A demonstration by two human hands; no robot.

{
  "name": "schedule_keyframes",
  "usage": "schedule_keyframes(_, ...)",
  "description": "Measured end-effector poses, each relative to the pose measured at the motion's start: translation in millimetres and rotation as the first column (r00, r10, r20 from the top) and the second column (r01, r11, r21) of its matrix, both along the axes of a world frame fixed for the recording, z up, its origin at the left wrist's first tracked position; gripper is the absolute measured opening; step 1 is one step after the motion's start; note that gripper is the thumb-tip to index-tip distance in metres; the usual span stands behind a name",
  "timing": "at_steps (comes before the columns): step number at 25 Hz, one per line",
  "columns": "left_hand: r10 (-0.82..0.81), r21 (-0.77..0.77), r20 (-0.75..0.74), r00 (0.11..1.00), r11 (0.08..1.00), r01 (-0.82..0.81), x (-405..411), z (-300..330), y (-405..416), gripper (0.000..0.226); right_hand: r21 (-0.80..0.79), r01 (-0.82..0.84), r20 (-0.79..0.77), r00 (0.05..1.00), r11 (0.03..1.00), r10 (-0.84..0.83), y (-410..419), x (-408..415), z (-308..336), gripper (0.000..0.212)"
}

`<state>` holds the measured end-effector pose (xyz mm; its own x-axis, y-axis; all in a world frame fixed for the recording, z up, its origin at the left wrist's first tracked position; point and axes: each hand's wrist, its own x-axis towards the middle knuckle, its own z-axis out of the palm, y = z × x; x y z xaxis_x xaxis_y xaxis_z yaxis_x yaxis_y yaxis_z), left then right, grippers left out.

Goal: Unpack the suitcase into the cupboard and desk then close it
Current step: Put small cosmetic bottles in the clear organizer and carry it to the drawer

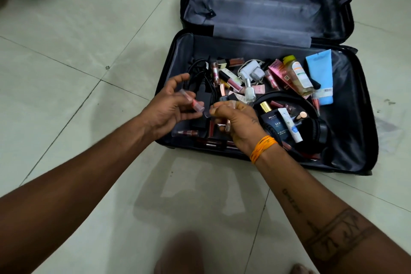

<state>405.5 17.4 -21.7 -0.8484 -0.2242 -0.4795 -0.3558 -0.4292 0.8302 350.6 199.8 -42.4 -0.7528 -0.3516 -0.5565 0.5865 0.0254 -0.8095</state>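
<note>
Black hard-shell suitcase (347,140) lies open on the pale tiled floor (77,62), cosmetics heaped in its near half, while the left hand (171,107) pinches a clear red-tipped lip-gloss tube (192,102) and the right hand (238,122) curls around small blurred tubes.

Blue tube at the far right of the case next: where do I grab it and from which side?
Grip the blue tube across its flat upper body, coming straight down from above. It lies face up on the suitcase lining with bare lining to its right; a bottle crowds its left edge, so probably place one finger on the right first.
</note>
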Motion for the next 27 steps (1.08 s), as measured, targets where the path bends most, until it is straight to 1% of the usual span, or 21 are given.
schedule_keyframes(2, 0.019, -0.021, 0.051, 0.999, 1.0, -0.018, 1, -6, 2, 0.057, -0.01, 0.031, 0.03, 0.999, 0.999, -0.031, -6, 0, -4, 0.013)
schedule_keyframes(3, 0.002, -0.098, 0.085, 0.996, 0.995, 0.006, 2, -9, 2, 0.054, 0.008, 0.04, 0.03, 0.999, 0.999, -0.04, -8, -1, -5, 0.01)
schedule_keyframes(4, -0.026, -0.212, 0.112, 0.993, 0.976, 0.049, 2, -10, 4, 0.05, 0.036, 0.036, 0.024, 0.999, 0.999, -0.037, -8, -2, -5, 0.005)
schedule_keyframes(5, -0.061, -0.359, 0.142, 0.988, 0.927, 0.109, 1, -10, 4, 0.043, 0.072, 0.01, 0.012, 1.0, 0.997, -0.011, -7, -3, -3, 0.006)
schedule_keyframes(6, -0.098, -0.495, 0.176, 0.98, 0.852, 0.174, 1, -10, 5, 0.034, 0.109, -0.039, -0.002, 0.999, 0.993, 0.039, -6, -5, -2, 0.013)
schedule_keyframes(7, -0.146, -0.616, 0.218, 0.965, 0.746, 0.252, 1, -9, 4, 0.025, 0.135, -0.092, -0.015, 0.995, 0.986, 0.095, -4, -6, 1, 0.019)
schedule_keyframes(8, -0.219, -0.718, 0.269, 0.938, 0.604, 0.347, 2, -7, 3, 0.015, 0.146, -0.141, -0.025, 0.989, 0.979, 0.146, -3, -8, 3, 0.02)
schedule_keyframes(9, -0.307, -0.781, 0.357, 0.882, 0.42, 0.462, 3, -7, 2, 0.006, 0.147, -0.182, -0.032, 0.982, 0.972, 0.188, -2, -11, 5, 0.017)
schedule_keyframes(10, -0.369, -0.793, 0.482, 0.795, 0.202, 0.575, 4, -5, 2, 0.004, 0.141, -0.211, -0.037, 0.975, 0.967, 0.218, -2, -14, 7, 0.01)
schedule_keyframes(11, -0.381, -0.751, 0.618, 0.688, -0.025, 0.66, 6, -5, 3, 0.013, 0.134, -0.229, -0.037, 0.971, 0.964, 0.236, -1, -18, 8, 0.007)
schedule_keyframes(12, -0.356, -0.683, 0.721, 0.595, -0.215, 0.698, 8, -6, 5, 0.019, 0.127, -0.239, -0.038, 0.969, 0.963, 0.245, 0, -21, 8, 0.01)
schedule_keyframes(13, -0.318, -0.625, 0.78, 0.539, -0.341, 0.702, 9, -8, 7, 0.023, 0.124, -0.244, -0.042, 0.967, 0.962, 0.25, 3, -22, 8, 0.012)
schedule_keyframes(14, -0.295, -0.591, 0.807, 0.512, -0.405, 0.698, 9, -8, 9, 0.025, 0.122, -0.246, -0.048, 0.966, 0.962, 0.253, 5, -22, 7, 0.013)
schedule_keyframes(15, -0.294, -0.579, 0.815, 0.498, -0.431, 0.692, 6, -8, 8, 0.026, 0.121, -0.238, -0.055, 0.968, 0.964, 0.246, 9, -19, 6, 0.015)
schedule_keyframes(16, -0.315, -0.587, 0.81, 0.495, -0.418, 0.694, 3, -5, 6, 0.026, 0.122, -0.223, -0.058, 0.971, 0.967, 0.232, 12, -16, 5, 0.017)
schedule_keyframes(17, -0.352, -0.61, 0.79, 0.502, -0.368, 0.702, 3, -4, 3, 0.024, 0.124, -0.211, -0.06, 0.974, 0.97, 0.22, 16, -11, 5, 0.021)
schedule_keyframes(18, -0.39, -0.642, 0.757, 0.524, -0.297, 0.707, 3, -2, 1, 0.021, 0.128, -0.204, -0.069, 0.974, 0.97, 0.214, 21, -8, 7, 0.024)
schedule_keyframes(21, -0.481, -0.776, 0.57, 0.666, -0.049, 0.629, -6, 6, -7, 0.023, 0.167, -0.237, -0.12, 0.959, 0.957, 0.258, 45, -14, 29, 0.023)
schedule_keyframes(23, -0.544, -0.828, 0.439, 0.715, 0.065, 0.557, -18, 18, -1, 0.023, 0.287, -0.279, -0.208, 0.916, 0.916, 0.344, 72, -26, 50, 0.022)
schedule_keyframes(25, -0.598, -0.83, 0.341, 0.726, 0.171, 0.531, -34, 31, 16, 0.023, 0.414, -0.316, -0.246, 0.864, 0.854, 0.439, 100, -41, 73, 0.021)
schedule_keyframes(27, -0.645, -0.764, 0.229, 0.729, 0.345, 0.545, -51, 50, 55, 0.022, 0.458, -0.322, -0.249, 0.849, 0.829, 0.467, 132, -54, 105, 0.02)
